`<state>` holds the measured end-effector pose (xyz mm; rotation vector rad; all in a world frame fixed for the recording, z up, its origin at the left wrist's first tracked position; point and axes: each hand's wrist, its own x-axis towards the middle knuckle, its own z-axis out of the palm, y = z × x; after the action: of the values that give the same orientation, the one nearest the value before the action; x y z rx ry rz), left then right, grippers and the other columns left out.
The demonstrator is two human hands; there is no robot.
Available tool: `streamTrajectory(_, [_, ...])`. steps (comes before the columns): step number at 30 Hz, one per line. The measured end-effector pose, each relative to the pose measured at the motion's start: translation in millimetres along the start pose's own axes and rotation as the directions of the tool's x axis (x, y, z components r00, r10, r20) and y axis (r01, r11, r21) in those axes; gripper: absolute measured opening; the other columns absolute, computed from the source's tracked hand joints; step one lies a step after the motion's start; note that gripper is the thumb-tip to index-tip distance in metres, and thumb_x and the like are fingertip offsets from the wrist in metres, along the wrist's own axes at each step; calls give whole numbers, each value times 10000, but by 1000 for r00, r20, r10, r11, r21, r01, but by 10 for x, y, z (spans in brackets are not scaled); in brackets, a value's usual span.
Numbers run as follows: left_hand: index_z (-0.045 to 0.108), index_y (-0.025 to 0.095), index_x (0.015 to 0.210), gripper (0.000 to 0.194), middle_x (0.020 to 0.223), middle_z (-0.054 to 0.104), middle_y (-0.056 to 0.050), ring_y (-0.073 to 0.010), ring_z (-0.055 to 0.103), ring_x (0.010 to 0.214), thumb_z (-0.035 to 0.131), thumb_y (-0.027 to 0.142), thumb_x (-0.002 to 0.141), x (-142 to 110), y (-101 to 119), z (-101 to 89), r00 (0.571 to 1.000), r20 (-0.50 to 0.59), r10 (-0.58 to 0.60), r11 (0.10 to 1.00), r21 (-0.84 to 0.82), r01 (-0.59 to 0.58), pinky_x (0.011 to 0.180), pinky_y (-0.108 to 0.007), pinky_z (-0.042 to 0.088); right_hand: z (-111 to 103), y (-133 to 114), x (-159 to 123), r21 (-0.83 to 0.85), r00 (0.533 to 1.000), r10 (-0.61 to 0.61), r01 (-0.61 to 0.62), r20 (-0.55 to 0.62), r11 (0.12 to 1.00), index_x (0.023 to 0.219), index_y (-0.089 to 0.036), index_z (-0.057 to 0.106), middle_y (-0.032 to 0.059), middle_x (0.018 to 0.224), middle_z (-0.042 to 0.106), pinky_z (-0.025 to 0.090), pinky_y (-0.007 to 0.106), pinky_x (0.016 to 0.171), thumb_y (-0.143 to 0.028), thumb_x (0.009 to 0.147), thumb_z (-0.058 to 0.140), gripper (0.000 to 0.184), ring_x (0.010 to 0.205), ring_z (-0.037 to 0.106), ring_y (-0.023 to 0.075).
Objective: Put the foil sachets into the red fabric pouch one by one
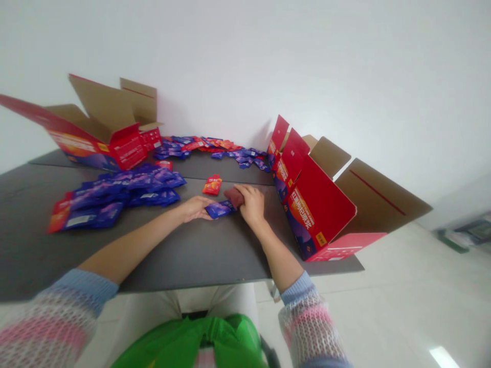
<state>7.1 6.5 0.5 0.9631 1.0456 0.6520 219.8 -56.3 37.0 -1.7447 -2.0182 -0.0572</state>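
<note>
My left hand [195, 208] grips the left end of a blue-purple sachet [220, 209] just above the grey table. My right hand [251, 203] is closed around a reddish-brown, soft-looking piece [233, 196], which meets the sachet's right end. What exactly this piece is I cannot make out. A single red-orange sachet [212, 185] lies flat just beyond my hands. Left of my left forearm, a heap of blue-purple sachets [126, 188] spreads over the table, with a few red-orange ones at its edge.
An open red carton [99, 145] stands at the back left. On the right stand open red cartons [314, 204] with raised flaps. Along the wall runs a row of mixed blue and red sachets [207, 144]. The grey table [184, 266] ends close to my lap.
</note>
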Motion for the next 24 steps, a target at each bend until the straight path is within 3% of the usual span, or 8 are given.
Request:
streamTrajectory(3, [713,101,910,245,778,762,-134,-221,733,642,484,177,954,0,-1,32,997,-72,28,994,-101,-35,638,-338,616,140,-55,21,97,915,-339,326,217,941,1369,-333,622,-26,1477,567,362,350,1023,-110,883,492,551,1285,467,204])
streamTrajectory(5, [710,103,884,247,775,760,-130,-210,726,624,477,157,947,5,-14,15,999,-42,34,991,-127,-39,623,-321,614,202,-90,40,113,842,-443,430,309,896,1298,-362,673,-52,1474,574,345,368,1039,-150,933,479,465,1296,456,202])
streamTrajectory(6, [708,102,884,214,781,762,-129,-209,728,627,500,127,926,6,-22,0,999,-20,40,991,-130,-43,635,-323,617,212,-97,50,99,836,-444,437,324,894,1269,-375,691,-60,1467,582,337,377,1041,-173,959,468,432,1294,455,203])
streamTrajectory(13, [711,69,959,252,854,780,-151,-220,763,743,579,-65,792,-7,-25,-48,999,-4,32,990,-137,-32,755,-342,626,33,155,99,-136,947,-34,82,319,987,1143,-369,759,-9,1337,675,365,394,982,-242,1010,451,358,1186,517,233])
streamTrajectory(16, [722,68,896,219,793,771,-131,-197,752,711,596,-61,773,-15,-48,-3,985,-154,72,976,-191,-102,755,-318,621,17,286,112,-195,948,117,-61,296,979,1184,-368,736,22,1331,666,396,418,960,-309,1019,447,338,1172,528,268])
streamTrajectory(20, [726,101,943,218,728,751,-75,-169,727,657,649,12,760,-61,-103,36,885,-433,170,946,-181,-270,707,-292,606,67,325,121,-234,947,164,-99,275,967,1255,-367,691,49,1379,624,402,451,969,-272,1027,394,386,1222,512,282])
streamTrajectory(22, [735,117,1038,264,787,764,-77,-173,730,690,666,89,785,-98,-92,21,840,-495,221,954,-69,-291,696,-284,595,82,312,117,-240,948,160,-94,275,966,1267,-358,681,61,1379,618,403,458,967,-236,1021,381,407,1229,509,281])
streamTrajectory(24, [730,136,1152,336,894,780,-87,-195,739,771,653,176,827,-149,-36,-34,756,-545,363,928,139,-345,730,-305,591,84,303,109,-234,951,149,-85,271,969,1272,-345,678,67,1371,619,407,462,963,-203,1006,388,418,1227,508,284])
